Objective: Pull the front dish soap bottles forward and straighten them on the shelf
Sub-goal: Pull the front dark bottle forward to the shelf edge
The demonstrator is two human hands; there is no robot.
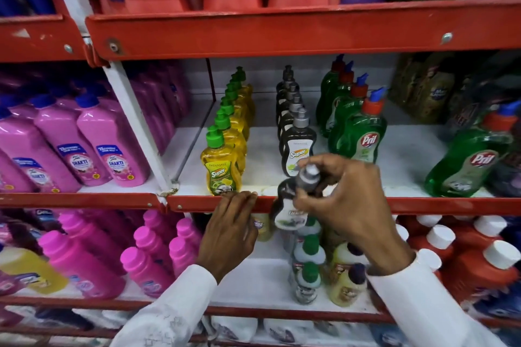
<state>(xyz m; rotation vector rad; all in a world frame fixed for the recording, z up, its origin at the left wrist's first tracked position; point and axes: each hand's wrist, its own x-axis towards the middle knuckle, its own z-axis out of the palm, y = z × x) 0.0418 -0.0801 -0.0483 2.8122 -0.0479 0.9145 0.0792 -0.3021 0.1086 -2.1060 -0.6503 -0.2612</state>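
Blurring dark bottle (pixel 290 205), right hand (pixel 349 205) gripping.

Yellow bottle (pixel 220 168), left of the gripped bottle: "PATANJALI Super"
Dark bottle (pixel 298 146), behind the grip: "Super"
Green bottles (pixel 366 135), right: "Pril"
Pink bottles (pixel 111 146), far left: "SHAKTI"

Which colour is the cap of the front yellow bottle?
Green; the cap of the yellow bottle shows in the head view.
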